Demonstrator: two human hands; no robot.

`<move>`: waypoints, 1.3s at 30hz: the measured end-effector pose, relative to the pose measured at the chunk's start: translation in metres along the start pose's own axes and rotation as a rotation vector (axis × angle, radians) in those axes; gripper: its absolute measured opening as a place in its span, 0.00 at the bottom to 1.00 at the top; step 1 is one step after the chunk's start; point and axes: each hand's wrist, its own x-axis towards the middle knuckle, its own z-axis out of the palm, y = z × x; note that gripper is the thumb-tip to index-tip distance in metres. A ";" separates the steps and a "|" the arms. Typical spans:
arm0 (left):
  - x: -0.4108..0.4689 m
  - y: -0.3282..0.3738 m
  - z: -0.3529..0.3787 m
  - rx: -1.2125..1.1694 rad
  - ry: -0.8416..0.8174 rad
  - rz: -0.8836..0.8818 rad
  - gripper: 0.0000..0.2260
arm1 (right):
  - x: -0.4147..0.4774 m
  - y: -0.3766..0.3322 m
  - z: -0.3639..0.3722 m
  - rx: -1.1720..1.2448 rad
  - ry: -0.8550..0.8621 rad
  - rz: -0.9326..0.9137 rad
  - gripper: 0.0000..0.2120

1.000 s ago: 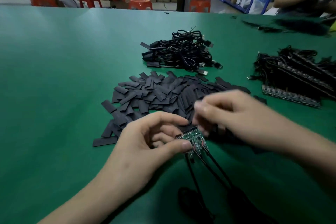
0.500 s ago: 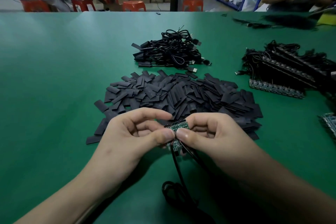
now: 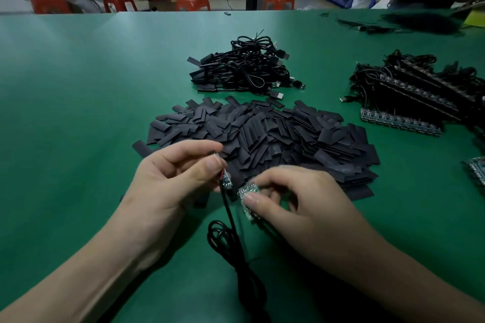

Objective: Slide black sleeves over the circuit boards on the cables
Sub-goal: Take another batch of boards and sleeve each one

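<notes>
matt black sleeves; smooth green table

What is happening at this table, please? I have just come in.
One person works at a green table. The left hand pinches a small circuit board with a black cable hanging from it. The right hand pinches a second board. Neither board has a sleeve on yet. A pile of black sleeves lies just beyond the hands, a heap of cables farther back, and rows of cabled boards to the right.
</notes>
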 end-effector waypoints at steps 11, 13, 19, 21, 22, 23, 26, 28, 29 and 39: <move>-0.004 -0.005 0.001 0.336 -0.109 0.205 0.15 | -0.003 -0.014 0.000 0.540 -0.211 0.004 0.06; -0.004 -0.006 -0.002 0.404 -0.145 0.237 0.16 | -0.001 -0.016 -0.005 0.779 -0.289 0.000 0.08; 0.003 -0.013 -0.014 1.205 -0.210 0.529 0.18 | 0.000 -0.020 -0.035 1.430 -0.271 0.021 0.09; 0.003 -0.016 -0.014 1.343 -0.299 0.552 0.18 | 0.001 -0.021 -0.051 1.548 -0.279 -0.026 0.10; 0.002 -0.016 -0.013 1.368 -0.317 0.559 0.16 | 0.003 -0.021 -0.058 1.524 -0.255 -0.031 0.11; 0.002 -0.015 -0.012 1.377 -0.325 0.568 0.14 | 0.004 -0.020 -0.063 1.428 -0.210 -0.019 0.12; 0.002 -0.010 -0.012 1.395 -0.332 0.611 0.09 | 0.009 -0.014 -0.067 0.896 -0.142 0.075 0.11; 0.004 -0.010 -0.013 1.401 -0.332 0.624 0.08 | 0.010 -0.008 -0.059 0.437 -0.162 0.127 0.12; 0.005 -0.011 -0.013 1.394 -0.325 0.628 0.07 | 0.010 -0.005 -0.053 0.238 -0.147 0.134 0.12; -0.003 -0.013 -0.005 0.855 -0.191 0.425 0.07 | 0.008 0.004 -0.014 0.460 -0.173 0.253 0.14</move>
